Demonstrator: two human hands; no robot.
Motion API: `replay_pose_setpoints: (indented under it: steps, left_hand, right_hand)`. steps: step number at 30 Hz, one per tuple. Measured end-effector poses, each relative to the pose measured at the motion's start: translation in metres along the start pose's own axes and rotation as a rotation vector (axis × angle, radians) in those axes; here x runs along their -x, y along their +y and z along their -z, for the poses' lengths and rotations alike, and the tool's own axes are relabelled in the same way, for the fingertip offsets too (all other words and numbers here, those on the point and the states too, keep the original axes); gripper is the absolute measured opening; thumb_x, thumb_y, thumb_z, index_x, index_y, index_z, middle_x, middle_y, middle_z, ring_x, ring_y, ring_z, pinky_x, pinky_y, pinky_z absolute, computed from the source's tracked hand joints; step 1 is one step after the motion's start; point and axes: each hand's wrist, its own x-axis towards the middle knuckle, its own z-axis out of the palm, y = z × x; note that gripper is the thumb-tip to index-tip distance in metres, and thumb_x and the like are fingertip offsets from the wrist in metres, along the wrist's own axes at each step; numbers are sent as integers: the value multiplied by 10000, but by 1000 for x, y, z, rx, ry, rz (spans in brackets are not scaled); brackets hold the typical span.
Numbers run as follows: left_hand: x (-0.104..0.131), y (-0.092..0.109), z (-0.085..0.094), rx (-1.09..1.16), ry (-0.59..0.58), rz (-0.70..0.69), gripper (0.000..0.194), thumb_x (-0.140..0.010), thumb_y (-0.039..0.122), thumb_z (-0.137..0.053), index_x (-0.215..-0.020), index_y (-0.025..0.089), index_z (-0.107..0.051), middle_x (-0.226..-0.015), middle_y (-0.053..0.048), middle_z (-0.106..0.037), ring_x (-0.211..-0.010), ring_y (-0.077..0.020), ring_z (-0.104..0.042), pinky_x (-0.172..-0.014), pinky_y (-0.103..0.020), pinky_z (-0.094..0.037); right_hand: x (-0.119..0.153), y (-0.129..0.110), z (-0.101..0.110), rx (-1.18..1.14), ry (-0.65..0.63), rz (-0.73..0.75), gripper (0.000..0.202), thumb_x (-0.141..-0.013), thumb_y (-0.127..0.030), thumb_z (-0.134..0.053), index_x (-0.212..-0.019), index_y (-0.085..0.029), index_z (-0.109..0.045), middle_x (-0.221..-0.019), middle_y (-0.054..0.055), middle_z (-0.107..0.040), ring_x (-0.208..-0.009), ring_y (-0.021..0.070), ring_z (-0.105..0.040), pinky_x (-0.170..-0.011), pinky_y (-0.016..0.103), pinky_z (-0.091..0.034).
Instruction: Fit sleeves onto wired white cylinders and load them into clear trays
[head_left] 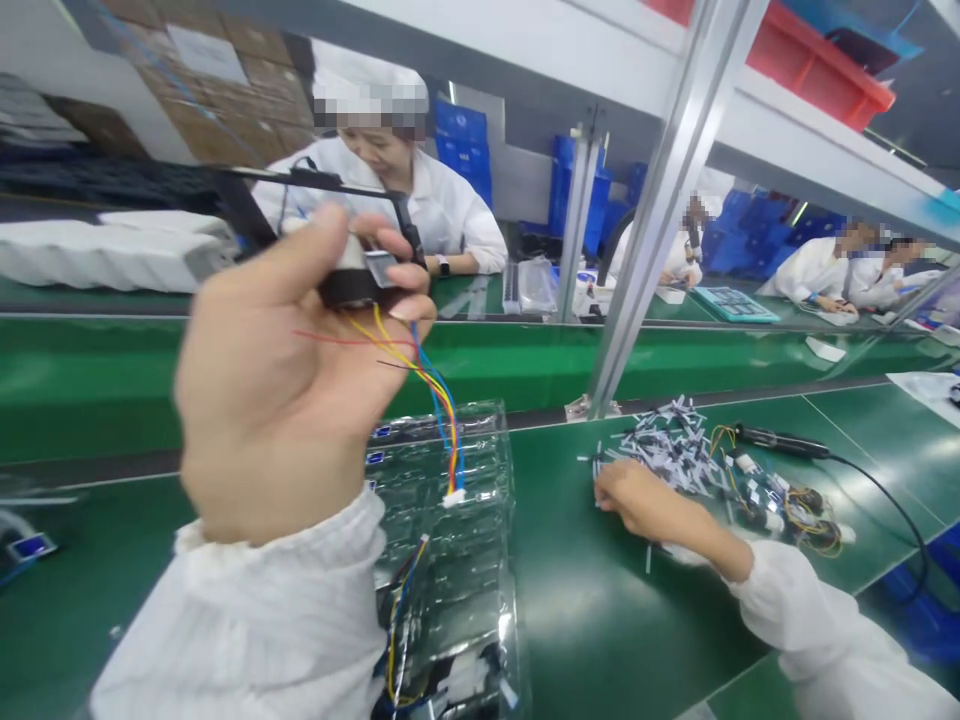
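Raised close to the camera, my left hand [277,370] is closed around a small black-and-white cylindrical part [352,285], motor-like in look. Yellow, red and blue wires [439,385] hang from it to a white plug [454,497]. Below lies a clear plastic blister tray [480,560] with wired parts in some compartments. On the green bench my right hand [637,500] rests with fingers pinched together at the left edge of a pile of short translucent tube pieces [675,445]. What its fingertips hold is too small to make out.
A black pen-shaped tool [780,441] with a cable lies right of the pile, behind several wired parts [787,510]. A metal post [652,220] and a shelf stand ahead. Across the green conveyor [517,370] several people in white sit working.
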Motion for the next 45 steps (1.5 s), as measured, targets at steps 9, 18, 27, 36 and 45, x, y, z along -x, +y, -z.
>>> replay_pose_setpoints:
  steps: [9,18,27,36,45]
  left_hand:
    - [-10,-25,6,-358,-296,64,203,-857,205,-750,-724,148,-608,-584,31,-493,-441,-49,-391,-367,-160,-201]
    - [1,-59,0,-822,-709,252,352,-787,395,-837,-972,117,-725,-645,11,-629,-559,-94,-520,-520,-194,-405]
    - [1,-50,3,-953,-653,179,325,-823,357,-795,-668,144,-604,-571,19,-562,-532,-91,-460,-508,-212,-337]
    - [1,-36,5,-929,-795,376,318,-760,373,-872,-693,141,-665,-525,24,-566,-479,-81,-463,-463,-195,-348]
    - [-2,-44,8,-801,-773,428,548,-719,679,-846,-753,154,-693,-513,8,-568,-420,-87,-445,-419,-214,-320]
  right_hand:
    - [-12,-22,86,-493,361,20,202,-1103,-345,-438,-998,-203,-537,-911,45,-714,-792,166,-622,-747,302,-478]
    - [-60,-82,124,-1005,984,231,285,-1021,-502,-618,-991,-232,-532,-944,66,-809,-712,180,-702,-695,316,-563]
    - [-68,-64,123,-1136,743,336,316,-937,-397,-764,-1146,-234,-591,-972,57,-780,-760,147,-671,-692,268,-575]
    - [-64,-42,134,-843,464,553,204,-804,-295,-904,-883,-202,-741,-884,14,-634,-761,134,-611,-658,261,-521]
    - [-54,-43,134,-748,663,505,218,-893,-280,-823,-890,-221,-613,-955,55,-776,-805,194,-741,-699,330,-600]
